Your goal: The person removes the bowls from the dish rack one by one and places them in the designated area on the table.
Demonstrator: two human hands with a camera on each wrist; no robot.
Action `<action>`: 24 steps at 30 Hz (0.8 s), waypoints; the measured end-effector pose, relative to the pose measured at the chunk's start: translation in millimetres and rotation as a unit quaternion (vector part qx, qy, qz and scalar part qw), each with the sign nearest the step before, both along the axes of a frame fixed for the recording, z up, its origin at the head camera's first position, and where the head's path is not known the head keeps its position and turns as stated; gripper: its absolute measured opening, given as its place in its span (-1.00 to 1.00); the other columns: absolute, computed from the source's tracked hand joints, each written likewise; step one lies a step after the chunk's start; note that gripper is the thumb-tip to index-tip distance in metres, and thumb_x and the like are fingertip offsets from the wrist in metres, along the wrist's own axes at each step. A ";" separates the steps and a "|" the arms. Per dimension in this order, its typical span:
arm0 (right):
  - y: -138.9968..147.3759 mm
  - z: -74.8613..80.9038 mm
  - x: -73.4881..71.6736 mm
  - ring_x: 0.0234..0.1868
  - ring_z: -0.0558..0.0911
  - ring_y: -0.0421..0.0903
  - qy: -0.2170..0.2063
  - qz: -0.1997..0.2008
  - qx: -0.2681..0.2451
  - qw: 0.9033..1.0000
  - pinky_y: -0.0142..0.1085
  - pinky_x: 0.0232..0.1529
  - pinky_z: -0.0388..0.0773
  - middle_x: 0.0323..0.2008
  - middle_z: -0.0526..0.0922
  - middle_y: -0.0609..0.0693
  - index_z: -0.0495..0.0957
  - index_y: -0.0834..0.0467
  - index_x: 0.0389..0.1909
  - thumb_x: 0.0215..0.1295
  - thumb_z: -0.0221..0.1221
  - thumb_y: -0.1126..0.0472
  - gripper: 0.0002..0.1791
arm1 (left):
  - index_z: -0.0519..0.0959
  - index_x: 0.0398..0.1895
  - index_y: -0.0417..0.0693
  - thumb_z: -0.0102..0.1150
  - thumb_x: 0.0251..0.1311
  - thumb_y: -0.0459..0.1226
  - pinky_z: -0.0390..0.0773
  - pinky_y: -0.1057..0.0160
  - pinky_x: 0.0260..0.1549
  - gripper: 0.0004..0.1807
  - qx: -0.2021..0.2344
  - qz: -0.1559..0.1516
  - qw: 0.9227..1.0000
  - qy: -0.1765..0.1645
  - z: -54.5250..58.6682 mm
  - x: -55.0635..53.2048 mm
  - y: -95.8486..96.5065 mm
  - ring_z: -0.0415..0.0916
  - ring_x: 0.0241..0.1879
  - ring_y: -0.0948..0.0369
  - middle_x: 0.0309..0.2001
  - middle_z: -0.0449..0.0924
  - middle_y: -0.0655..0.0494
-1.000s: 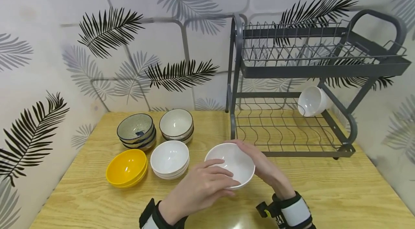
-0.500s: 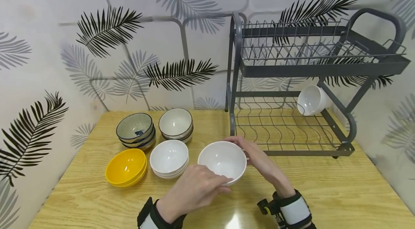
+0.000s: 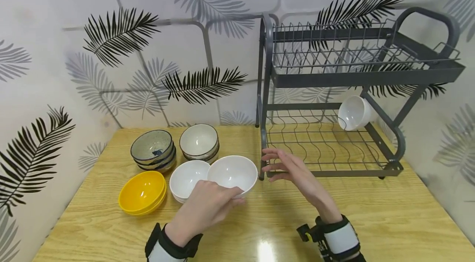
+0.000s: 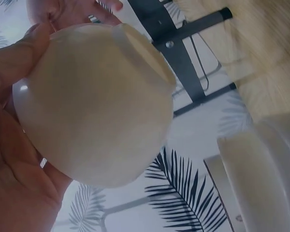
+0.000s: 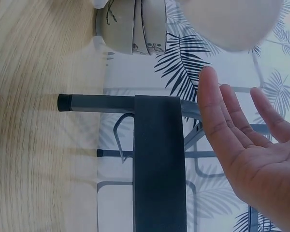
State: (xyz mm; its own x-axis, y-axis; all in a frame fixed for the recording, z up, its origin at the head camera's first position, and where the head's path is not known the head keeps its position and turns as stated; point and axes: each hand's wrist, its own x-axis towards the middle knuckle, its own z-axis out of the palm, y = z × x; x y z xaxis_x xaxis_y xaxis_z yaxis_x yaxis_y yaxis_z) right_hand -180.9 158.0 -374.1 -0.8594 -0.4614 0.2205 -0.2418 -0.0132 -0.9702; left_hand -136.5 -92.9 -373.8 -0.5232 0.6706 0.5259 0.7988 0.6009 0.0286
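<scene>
A plain white bowl (image 3: 233,171) is gripped at its near rim by my left hand (image 3: 208,206), thumb at the edge. It is held up and overlaps the white bowl stack (image 3: 187,179) in the head view. Its rounded underside and foot ring fill the left wrist view, where the bowl (image 4: 96,106) rests against the palm side of the fingers. My right hand (image 3: 293,171) is apart from the bowl, fingers spread and holding nothing, just in front of the dish rack's left end. In the right wrist view the right hand (image 5: 251,130) shows straight fingers below the bowl (image 5: 234,21).
A two-tier dark dish rack (image 3: 334,173) stands at the right, with one white bowl (image 3: 354,113) tilted on its lower tier. Stacks of yellow bowls (image 3: 142,192), blue-rimmed bowls (image 3: 152,148) and brown-rimmed bowls (image 3: 199,140) stand at the left. A patterned wall closes the back.
The right hand has let go of the white bowl and opened its fingers. The left hand has carried the bowl left, toward the white stack.
</scene>
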 end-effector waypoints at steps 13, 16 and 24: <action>5.8 0.6 -0.8 0.12 0.38 0.41 0.007 -0.009 -0.008 1.000 0.26 -0.03 0.52 0.21 0.29 0.47 0.21 0.46 0.31 0.61 -0.38 0.10 -0.45 | 0.63 -0.47 0.05 0.31 0.10 -0.15 0.51 0.16 -0.65 -0.89 -0.011 0.097 0.995 -0.031 9.4 -3.7 -33.1 0.45 -0.65 0.20 -0.67 0.53 0.22; 6.6 0.9 -0.7 0.12 0.38 0.40 0.007 -0.011 -0.006 1.000 0.23 -0.03 0.52 0.23 0.28 0.46 0.20 0.46 0.32 0.61 -0.37 0.09 -0.44 | 0.62 -0.51 0.06 0.31 0.10 -0.14 0.49 0.17 -0.65 -0.86 -0.019 0.123 0.991 -0.041 11.2 -4.4 -40.4 0.44 -0.64 0.20 -0.66 0.54 0.21; 7.4 1.4 -0.7 0.14 0.37 0.37 0.003 -0.019 0.003 1.000 0.16 -0.01 0.55 0.25 0.27 0.43 0.21 0.45 0.32 0.60 -0.36 0.08 -0.44 | 0.48 -0.62 0.07 0.32 0.10 -0.16 0.26 0.25 -0.75 -0.75 -0.021 0.172 0.982 -0.072 11.8 -8.8 -59.6 0.25 -0.69 0.21 -0.73 0.24 0.23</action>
State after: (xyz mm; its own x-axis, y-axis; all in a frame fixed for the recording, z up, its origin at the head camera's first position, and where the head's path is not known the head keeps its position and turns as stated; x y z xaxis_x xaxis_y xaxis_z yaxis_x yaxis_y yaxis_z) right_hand -181.6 165.4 -372.7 -0.8745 -0.4306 0.2231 -0.2482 0.0023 -0.9687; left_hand -145.3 -152.5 -362.1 -0.7897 0.4595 0.4064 0.5370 0.8381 0.0959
